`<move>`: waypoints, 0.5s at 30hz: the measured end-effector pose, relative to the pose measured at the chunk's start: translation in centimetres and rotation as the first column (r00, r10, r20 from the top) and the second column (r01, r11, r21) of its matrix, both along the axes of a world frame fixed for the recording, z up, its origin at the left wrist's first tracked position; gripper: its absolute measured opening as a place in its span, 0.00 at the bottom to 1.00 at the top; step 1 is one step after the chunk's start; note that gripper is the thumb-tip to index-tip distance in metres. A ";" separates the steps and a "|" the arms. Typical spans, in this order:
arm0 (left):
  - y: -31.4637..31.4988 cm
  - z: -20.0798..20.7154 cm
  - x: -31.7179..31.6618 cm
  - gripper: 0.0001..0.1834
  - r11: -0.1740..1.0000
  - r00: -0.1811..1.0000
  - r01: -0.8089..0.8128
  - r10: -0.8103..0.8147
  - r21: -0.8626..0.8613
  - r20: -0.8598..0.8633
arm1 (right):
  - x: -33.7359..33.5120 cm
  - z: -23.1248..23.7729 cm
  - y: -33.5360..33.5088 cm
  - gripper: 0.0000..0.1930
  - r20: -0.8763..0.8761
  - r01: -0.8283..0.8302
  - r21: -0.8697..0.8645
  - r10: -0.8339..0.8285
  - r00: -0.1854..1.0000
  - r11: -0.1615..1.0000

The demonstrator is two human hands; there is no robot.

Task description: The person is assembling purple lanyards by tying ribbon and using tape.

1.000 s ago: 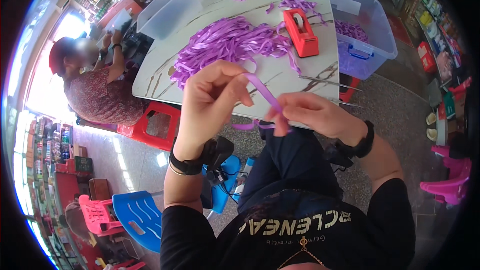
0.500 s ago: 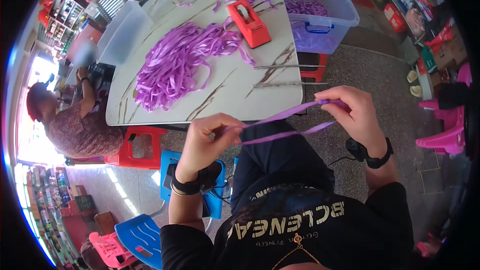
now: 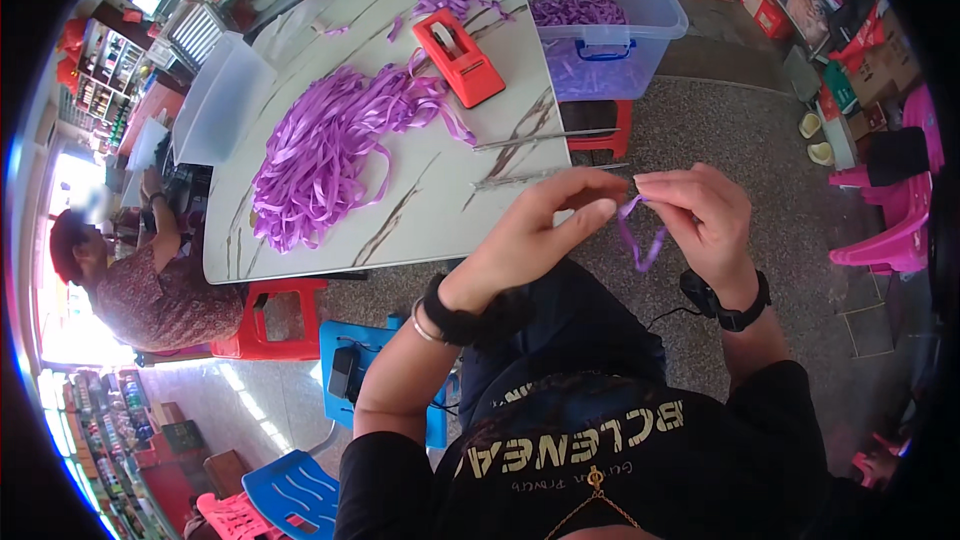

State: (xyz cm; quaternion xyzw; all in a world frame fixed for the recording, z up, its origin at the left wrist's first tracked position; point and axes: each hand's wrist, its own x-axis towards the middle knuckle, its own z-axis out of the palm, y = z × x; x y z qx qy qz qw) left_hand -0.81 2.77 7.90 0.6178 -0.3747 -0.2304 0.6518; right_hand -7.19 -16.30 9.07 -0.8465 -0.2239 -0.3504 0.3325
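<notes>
My right hand (image 3: 708, 220) pinches a narrow purple ribbon (image 3: 645, 258) between thumb and fingertips, and a short loop of it hangs below. Close beside it, my left hand (image 3: 550, 225) has thumb and fingers parted, the fingertips near the ribbon's top; whether they touch it is hard to tell. Both hands are just off the table's near right corner. On the marble-patterned table (image 3: 420, 205) lies a big heap of purple ribbons (image 3: 320, 155). To its right stands a red tape dispenser (image 3: 462, 62). Two thin metal rods (image 3: 545, 139) stick out past the table's right edge.
A clear tub (image 3: 650, 25) with purple ribbon pieces stands on a red stool (image 3: 622, 130) beyond the table's right edge. Another clear bin (image 3: 225, 90) is at the table's left. A person (image 3: 165, 285) sits at left. A blue stool (image 3: 345, 340) is beside me.
My left hand has moved right, close to my right hand, and its fingers have parted from the ribbon. The ribbon, stretched between both hands before, now hangs from my right hand.
</notes>
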 end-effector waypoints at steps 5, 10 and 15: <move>-1.9 0.0 1.2 0.11 0.990 0.971 0.137 -0.130 0.021 -0.199 | 0.6 -0.7 -0.9 0.10 0.026 0.008 0.000 -0.008 1.000 1.000; -2.2 -0.3 1.3 0.07 0.984 0.932 0.163 -0.129 0.075 -0.337 | 1.0 0.0 -0.7 0.14 0.004 0.119 -0.075 -0.119 0.993 0.990; -2.8 -1.5 1.4 0.07 0.988 0.973 -0.141 0.151 0.068 -0.173 | -0.3 -2.9 -0.6 0.11 -0.059 0.233 0.133 -0.227 0.972 0.963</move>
